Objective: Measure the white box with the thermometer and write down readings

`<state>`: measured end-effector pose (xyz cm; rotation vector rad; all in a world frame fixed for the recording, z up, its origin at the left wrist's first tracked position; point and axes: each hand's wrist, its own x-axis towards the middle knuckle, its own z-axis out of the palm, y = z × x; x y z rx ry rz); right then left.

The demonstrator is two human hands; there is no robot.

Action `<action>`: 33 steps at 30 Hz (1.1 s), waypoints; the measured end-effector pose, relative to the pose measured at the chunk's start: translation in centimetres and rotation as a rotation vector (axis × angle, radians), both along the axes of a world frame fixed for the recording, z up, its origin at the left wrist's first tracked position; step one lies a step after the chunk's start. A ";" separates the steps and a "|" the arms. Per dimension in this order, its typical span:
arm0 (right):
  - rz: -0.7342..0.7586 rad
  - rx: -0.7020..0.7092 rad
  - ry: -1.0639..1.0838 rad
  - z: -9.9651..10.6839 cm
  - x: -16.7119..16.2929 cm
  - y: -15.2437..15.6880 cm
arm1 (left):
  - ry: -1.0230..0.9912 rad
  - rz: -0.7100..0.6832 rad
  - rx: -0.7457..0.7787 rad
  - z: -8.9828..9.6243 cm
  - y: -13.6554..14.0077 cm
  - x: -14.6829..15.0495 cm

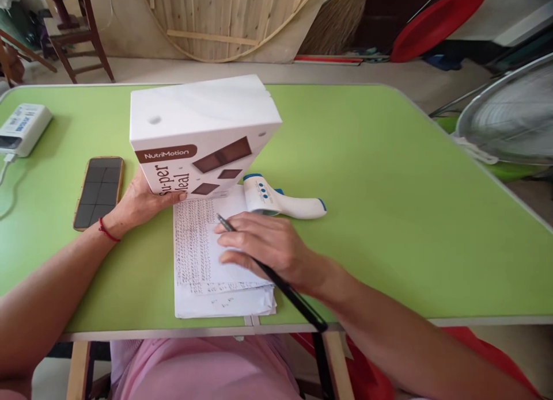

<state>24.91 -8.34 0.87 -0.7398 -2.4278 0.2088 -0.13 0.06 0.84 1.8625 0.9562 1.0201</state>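
Observation:
My left hand (144,201) grips a white box (205,106) by its lower left edge, the thumb on its printed front and the other fingers hidden. The box is tilted above the papers, with "NutriMotion" and brown bar pictures on it. Over the handwritten papers (194,244), my right hand (268,244) holds a black pen (296,296). Its tip points up and left toward the box, and the long end slants down past the palm. Just beyond my right hand lies a white and blue infrared thermometer (280,201), partly behind the box.
A smartphone (99,193) lies left of the box on the green table (410,216). Farther left is a white device (26,126) with a cable plugged in. An electric fan (510,112) stands off the right edge, and a wooden chair (80,37) stands at the back left.

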 end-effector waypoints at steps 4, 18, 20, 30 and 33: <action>0.217 -0.062 -0.123 -0.5 -0.9 -1.1 | 0.007 0.008 0.036 0.0 0.0 -0.2; 0.380 -0.430 -0.278 -0.6 -0.7 -0.5 | 0.006 0.063 0.064 -0.4 0.1 -0.4; 0.389 -0.432 -0.232 -0.5 -0.5 -0.4 | 0.005 0.063 0.062 -0.4 0.1 -0.5; -0.239 -0.059 -0.381 -0.1 1.3 0.3 | -0.005 0.047 0.060 -0.5 0.2 -0.7; -0.285 0.019 -0.504 -0.6 1.5 0.2 | -0.009 0.059 0.043 -0.6 0.2 -0.8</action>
